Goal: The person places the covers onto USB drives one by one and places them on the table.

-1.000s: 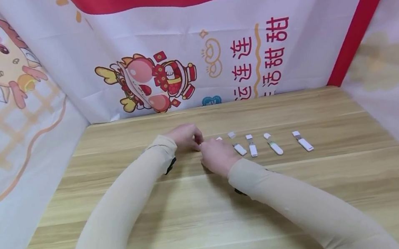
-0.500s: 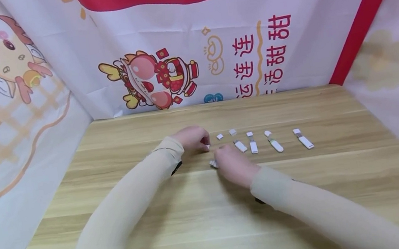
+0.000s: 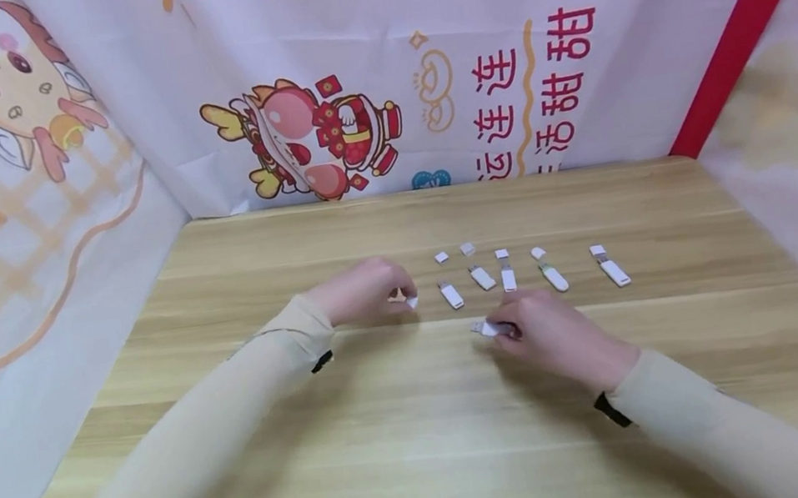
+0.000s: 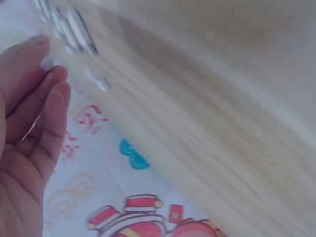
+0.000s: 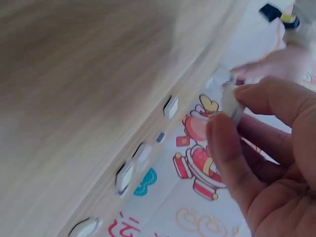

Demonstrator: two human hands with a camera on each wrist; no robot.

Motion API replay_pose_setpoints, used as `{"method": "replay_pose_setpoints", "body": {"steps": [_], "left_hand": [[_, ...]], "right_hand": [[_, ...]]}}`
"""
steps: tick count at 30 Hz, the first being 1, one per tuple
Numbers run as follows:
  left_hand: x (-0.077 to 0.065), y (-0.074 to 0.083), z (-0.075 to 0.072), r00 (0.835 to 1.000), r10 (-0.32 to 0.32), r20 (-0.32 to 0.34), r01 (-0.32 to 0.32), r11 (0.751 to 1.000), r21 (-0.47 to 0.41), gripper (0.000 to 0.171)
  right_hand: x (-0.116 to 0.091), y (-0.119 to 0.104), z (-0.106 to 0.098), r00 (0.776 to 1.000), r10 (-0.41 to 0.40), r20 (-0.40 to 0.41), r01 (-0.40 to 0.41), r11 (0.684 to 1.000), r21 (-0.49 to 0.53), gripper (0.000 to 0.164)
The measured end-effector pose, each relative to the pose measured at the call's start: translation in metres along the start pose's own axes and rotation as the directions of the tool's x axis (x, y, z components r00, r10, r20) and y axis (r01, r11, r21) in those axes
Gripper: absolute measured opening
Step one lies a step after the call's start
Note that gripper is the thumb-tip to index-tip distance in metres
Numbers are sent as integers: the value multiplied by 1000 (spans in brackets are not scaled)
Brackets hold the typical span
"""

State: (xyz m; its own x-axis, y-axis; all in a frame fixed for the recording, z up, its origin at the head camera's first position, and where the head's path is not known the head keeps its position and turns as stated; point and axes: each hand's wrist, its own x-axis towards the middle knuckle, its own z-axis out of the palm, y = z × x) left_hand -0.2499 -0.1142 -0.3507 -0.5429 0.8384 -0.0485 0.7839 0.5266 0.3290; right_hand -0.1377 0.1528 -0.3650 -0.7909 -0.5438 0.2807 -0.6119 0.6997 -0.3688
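Two bare hands in long pale sleeves work over a wooden table [image 3: 395, 451], nearer its far edge than the person. The left hand [image 3: 366, 288] pinches a small white cap [image 3: 412, 303] at the fingertips, thumb and finger nearly together, left of the row of sticks. The right hand [image 3: 550, 334] pinches a white memory stick [image 3: 490, 328] by its body, thumb against fingers, its metal plug pointing left, just on the person's side of the row. Cap and stick are apart.

Toward the far edge, five other sticks [image 3: 508, 277] lie in a row running toward the right edge, plugs bare, each with a loose cap [image 3: 501, 253] just beyond it.

The step in hand seems to be separating this cap from its stick. The next move probably calls for lowering both gently, in line with the others.
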Motion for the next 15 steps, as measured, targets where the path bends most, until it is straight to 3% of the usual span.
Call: {"method": "replay_pose_setpoints", "body": {"steps": [2, 5, 11, 15], "left_hand": [[-9, 11, -1, 996, 77, -49, -76, 997, 24, 13], [-23, 30, -2, 983, 144, -112, -139, 989, 53, 16], [-47, 61, 2, 940, 236, -248, -208, 969, 135, 15], [-58, 79, 7, 911, 268, -312, -216, 957, 192, 15]], "right_hand": [[-8, 4, -4, 998, -40, -44, 40, 999, -6, 11], [-18, 6, -10, 993, -82, -87, 80, 996, -32, 15], [-30, 4, -19, 974, -175, -141, 163, 982, -91, 23], [-35, 0, -21, 952, -244, -185, 232, 969, -84, 27]]}}
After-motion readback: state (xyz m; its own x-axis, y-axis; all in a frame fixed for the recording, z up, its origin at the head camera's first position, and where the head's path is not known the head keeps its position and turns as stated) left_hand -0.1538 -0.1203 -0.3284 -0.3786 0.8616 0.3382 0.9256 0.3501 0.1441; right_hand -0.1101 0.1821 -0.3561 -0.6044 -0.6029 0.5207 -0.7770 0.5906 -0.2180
